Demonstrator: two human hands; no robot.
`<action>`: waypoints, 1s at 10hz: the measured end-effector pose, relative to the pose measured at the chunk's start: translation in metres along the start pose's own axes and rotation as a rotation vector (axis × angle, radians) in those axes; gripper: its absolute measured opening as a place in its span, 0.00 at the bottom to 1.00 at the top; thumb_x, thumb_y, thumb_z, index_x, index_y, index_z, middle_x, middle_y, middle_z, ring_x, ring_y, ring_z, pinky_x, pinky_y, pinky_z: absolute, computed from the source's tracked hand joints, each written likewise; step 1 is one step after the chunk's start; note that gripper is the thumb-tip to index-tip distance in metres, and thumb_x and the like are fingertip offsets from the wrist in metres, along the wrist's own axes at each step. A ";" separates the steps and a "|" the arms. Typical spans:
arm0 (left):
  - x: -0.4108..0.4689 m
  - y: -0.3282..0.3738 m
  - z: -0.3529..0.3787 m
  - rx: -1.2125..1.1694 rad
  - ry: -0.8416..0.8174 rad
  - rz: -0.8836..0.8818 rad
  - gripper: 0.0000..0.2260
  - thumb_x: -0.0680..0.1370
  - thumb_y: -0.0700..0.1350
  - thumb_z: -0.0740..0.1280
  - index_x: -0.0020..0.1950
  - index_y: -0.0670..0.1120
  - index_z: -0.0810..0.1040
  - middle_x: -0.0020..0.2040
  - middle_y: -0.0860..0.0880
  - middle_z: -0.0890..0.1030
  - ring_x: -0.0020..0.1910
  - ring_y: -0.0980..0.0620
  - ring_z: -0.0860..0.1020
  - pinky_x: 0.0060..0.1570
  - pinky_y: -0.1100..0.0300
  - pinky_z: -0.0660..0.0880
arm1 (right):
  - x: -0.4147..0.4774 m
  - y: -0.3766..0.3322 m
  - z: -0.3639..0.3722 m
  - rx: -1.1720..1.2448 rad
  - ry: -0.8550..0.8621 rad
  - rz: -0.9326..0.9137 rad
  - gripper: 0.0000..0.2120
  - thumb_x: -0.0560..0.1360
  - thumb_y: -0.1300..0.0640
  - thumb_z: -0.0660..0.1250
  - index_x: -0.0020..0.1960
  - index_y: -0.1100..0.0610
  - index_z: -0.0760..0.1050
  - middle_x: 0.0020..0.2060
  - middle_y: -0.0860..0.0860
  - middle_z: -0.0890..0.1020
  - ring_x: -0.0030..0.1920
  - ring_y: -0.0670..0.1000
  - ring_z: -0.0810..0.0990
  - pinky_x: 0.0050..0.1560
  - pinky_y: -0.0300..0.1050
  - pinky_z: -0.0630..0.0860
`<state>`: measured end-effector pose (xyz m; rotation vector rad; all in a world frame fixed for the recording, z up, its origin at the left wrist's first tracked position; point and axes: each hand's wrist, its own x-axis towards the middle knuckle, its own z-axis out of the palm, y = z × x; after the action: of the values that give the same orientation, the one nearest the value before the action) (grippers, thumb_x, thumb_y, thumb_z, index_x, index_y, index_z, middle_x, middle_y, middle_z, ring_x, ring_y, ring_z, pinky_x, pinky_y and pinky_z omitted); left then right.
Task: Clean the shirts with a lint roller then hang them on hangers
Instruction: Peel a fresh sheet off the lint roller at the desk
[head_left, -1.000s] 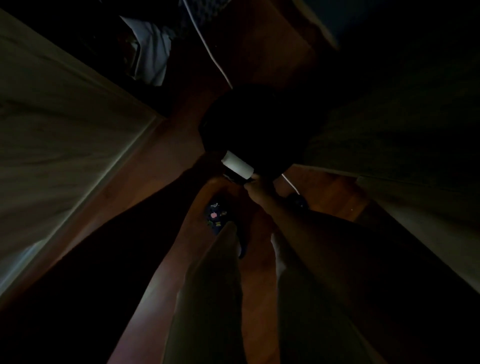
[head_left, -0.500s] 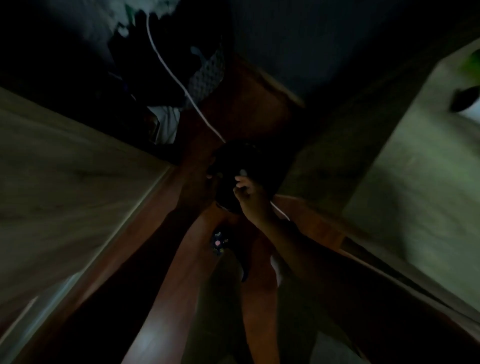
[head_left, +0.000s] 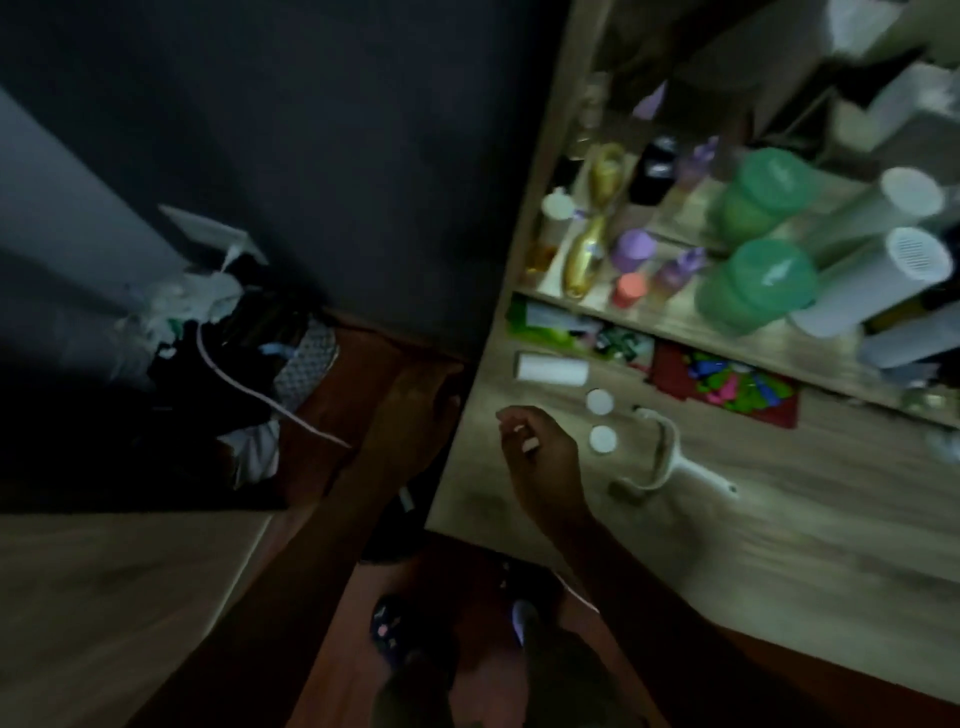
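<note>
a: where were the hands when you looked?

b: the right hand (head_left: 540, 457) hung over the pale wood-grain desk (head_left: 779, 519), near its left edge. the fingers were loosely curled in and i saw nothing between them. the left hand (head_left: 415, 410) was lower, off that left edge and over the reddish wooden floor (head_left: 322, 649). it was too dark and blurred there; i couldn't tell whether those fingers were spread or gripping anything.

a: and the lint roller?

b: in pieces, as far as i could judge. a white curved-frame plastic handle (head_left: 670, 462) lay flat on the desk to the right of the right hand, clear of it. a white cylindrical paper roll (head_left: 551, 370) lay on its side at the back of the desk, by the shelf unit's lower edge. two small white round caps (head_left: 600, 401) sat between the roll and the handle. the hand touched none of them.

a: any shirts cleaned?

b: none that i could see. a heap of dark and white crumpled clothes (head_left: 228, 332) lay in the far left corner of the floor against the dark wall, with a pale pink cord (head_left: 260, 400) trailing across it. i saw no hanger anywhere and nothing hung up. so i'd say the job was barely begun: the roller looked to need putting together first, then all the rolling and the hanging were left.
</note>
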<state>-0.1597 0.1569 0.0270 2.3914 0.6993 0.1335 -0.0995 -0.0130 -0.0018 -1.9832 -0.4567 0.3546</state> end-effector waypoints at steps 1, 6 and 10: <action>0.033 0.041 0.049 0.047 -0.060 0.196 0.19 0.75 0.41 0.73 0.65 0.41 0.78 0.61 0.39 0.81 0.60 0.38 0.79 0.63 0.50 0.73 | 0.010 0.034 -0.057 -0.101 0.089 0.034 0.08 0.78 0.53 0.63 0.52 0.52 0.80 0.44 0.46 0.82 0.43 0.46 0.80 0.44 0.44 0.78; 0.070 0.066 0.140 0.241 -0.298 0.086 0.30 0.74 0.57 0.61 0.66 0.37 0.77 0.55 0.36 0.81 0.51 0.35 0.80 0.49 0.44 0.77 | 0.070 0.117 -0.103 -0.635 -0.101 0.111 0.18 0.70 0.51 0.65 0.58 0.51 0.80 0.51 0.51 0.84 0.50 0.56 0.83 0.44 0.55 0.80; 0.025 0.092 0.109 -0.006 -0.240 -0.027 0.35 0.74 0.63 0.62 0.73 0.40 0.71 0.69 0.41 0.76 0.65 0.43 0.75 0.63 0.48 0.73 | 0.079 0.118 -0.091 -0.806 -0.124 0.087 0.23 0.78 0.43 0.46 0.58 0.47 0.77 0.53 0.50 0.82 0.52 0.56 0.82 0.49 0.55 0.78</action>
<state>-0.0681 0.0489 -0.0060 2.3402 0.6159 -0.1603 0.0298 -0.0958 -0.0729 -2.7792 -0.6616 0.3840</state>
